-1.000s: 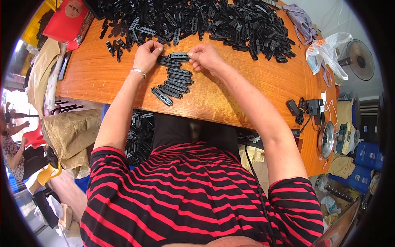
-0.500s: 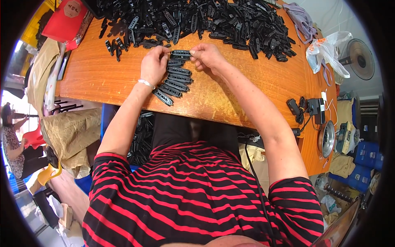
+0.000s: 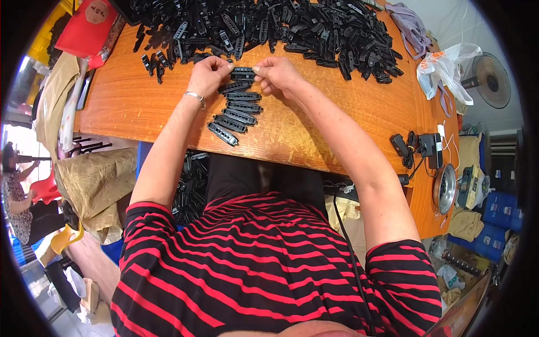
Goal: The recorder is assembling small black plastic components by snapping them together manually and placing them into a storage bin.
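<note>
Between my two hands is a long black slotted plastic piece, lying crosswise at the far end of a row. My left hand pinches its left end with thumb and fingers. At the right end, the thumb and fingertips of my right hand are closed on it. Just nearer to me, a similar black piece lies at a slant. Several more black slotted pieces continue the row toward me, side by side, and the nearest one is turned diagonally.
A large heap of black plastic pieces covers the far side of the wooden table. A red bag stands at the far left. Black adapters with cables and a round metal dish are at the right. A person is far left.
Both hands have shifted slightly left with the piece between them. My left wrist has moved away from the row, and the piece just nearer to me now lies slanted.
</note>
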